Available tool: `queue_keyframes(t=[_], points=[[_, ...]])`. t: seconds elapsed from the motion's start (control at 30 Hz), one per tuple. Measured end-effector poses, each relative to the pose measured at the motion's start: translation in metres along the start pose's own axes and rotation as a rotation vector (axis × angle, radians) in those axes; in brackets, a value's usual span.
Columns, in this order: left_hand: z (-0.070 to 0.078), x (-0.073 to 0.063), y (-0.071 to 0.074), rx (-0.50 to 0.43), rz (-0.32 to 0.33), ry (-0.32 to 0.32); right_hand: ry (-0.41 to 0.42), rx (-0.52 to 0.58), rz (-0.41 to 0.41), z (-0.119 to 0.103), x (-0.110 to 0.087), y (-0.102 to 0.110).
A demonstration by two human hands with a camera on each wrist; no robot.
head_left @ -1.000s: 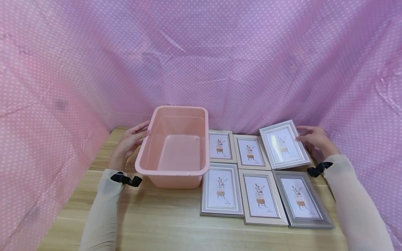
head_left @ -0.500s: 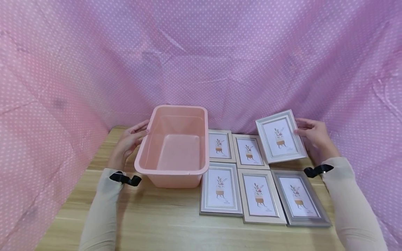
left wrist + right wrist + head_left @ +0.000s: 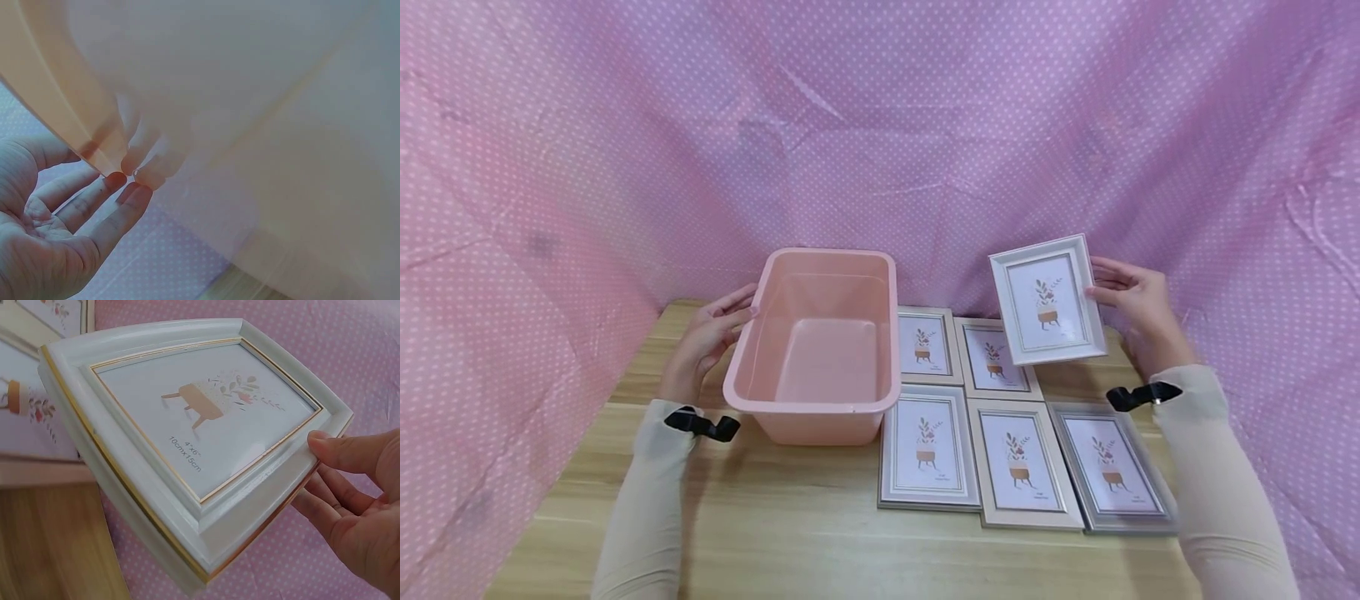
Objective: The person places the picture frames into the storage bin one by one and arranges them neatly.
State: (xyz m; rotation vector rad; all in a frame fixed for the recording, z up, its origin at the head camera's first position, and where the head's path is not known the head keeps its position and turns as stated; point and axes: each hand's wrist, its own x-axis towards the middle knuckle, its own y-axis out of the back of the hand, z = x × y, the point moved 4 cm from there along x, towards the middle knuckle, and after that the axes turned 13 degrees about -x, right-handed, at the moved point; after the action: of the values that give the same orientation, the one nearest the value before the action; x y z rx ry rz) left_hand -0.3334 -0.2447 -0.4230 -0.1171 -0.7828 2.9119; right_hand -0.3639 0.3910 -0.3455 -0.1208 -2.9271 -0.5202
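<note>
Table (image 3: 775, 533) lies nearest, and on its front part rest three picture frames face up in a row, unchanged over the last second: a silver-white one (image 3: 927, 450), a cream one (image 3: 1021, 462) and a grey one (image 3: 1108, 467). Left of them stands the pink box (image 3: 820, 427), upright and mouth up, essentially where it was. The left hand (image 3: 707, 337) stays at the box's left side, its grip loose, fingers fairly straight with tips touching the rim; it seems only to steady the box. Farther back, two more cream frames, the back left one (image 3: 923, 344) and the back middle one (image 3: 988, 354), lie flat beside the box. The change is at the back right: the white frame (image 3: 1048, 300) has risen and shifted toward the box, tilted up, and bare table now shows where its lower edge was. The right hand (image 3: 1138, 304) went with it, its grip closed on the right edge, thumb in front and fingers behind. The pickup therefore looks done, I judge, with the white frame free of its neighbours but outside the box. A pink dotted curtain (image 3: 880, 125) hangs behind everything.
</note>
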Motion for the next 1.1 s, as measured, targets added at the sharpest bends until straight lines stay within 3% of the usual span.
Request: queue_keyframes(t=[0.2, 0.6, 0.87, 1.1], points=[[0.0, 0.001, 0.0, 0.004, 0.006, 0.003, 0.022, 0.038, 0.009, -0.004, 0.002, -0.013], [0.0, -0.001, 0.0, 0.024, 0.013, 0.011, 0.194, 0.22, -0.026, -0.014, 0.006, -0.041], [0.002, -0.005, -0.001, 0.075, 0.009, 0.011, 0.173, 0.269, -0.055, -0.028, 0.011, -0.064], [0.0, -0.002, -0.001, 0.025, 0.007, 0.005, 0.188, 0.223, -0.051, -0.042, 0.018, -0.084]])
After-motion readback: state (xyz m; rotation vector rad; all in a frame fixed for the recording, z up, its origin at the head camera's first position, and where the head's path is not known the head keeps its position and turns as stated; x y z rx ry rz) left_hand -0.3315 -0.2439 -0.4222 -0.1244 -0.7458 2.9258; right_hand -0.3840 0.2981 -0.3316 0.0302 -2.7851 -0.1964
